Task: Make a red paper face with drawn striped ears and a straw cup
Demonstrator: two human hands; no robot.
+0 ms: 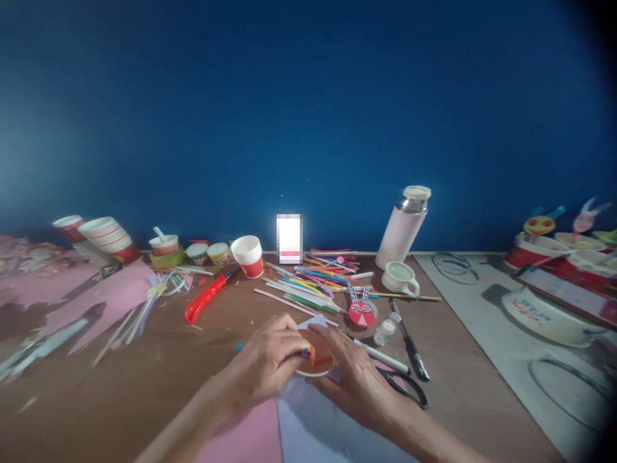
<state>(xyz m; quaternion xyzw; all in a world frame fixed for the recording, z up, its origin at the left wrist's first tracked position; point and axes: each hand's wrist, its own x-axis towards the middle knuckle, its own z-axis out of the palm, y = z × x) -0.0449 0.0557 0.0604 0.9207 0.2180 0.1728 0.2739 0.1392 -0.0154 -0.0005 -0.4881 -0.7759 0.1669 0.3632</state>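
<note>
My left hand [270, 357] pinches a small orange piece with coloured dots [309, 353] between thumb and fingers. That piece is over the left part of a round orange-brown thing with a pale rim [322, 364], perhaps a paper cup seen from above. Around its right side curls my right hand [354, 373], thumb at the near edge and fingers at the far edge. Beneath both hands lie a pale lilac sheet [318, 411] and a pink sheet [250, 431]. Black-handled scissors [407, 389] rest just right of my right hand, their blades mostly hidden.
A red box cutter [207, 299] lies left. Behind the hands are scattered coloured sticks [313, 283], a stack of paper cups [248, 260] and a red face cutout [361, 314]. At the right stand a white flask [402, 228], a mug [399, 278] and a small clear bottle [385, 331].
</note>
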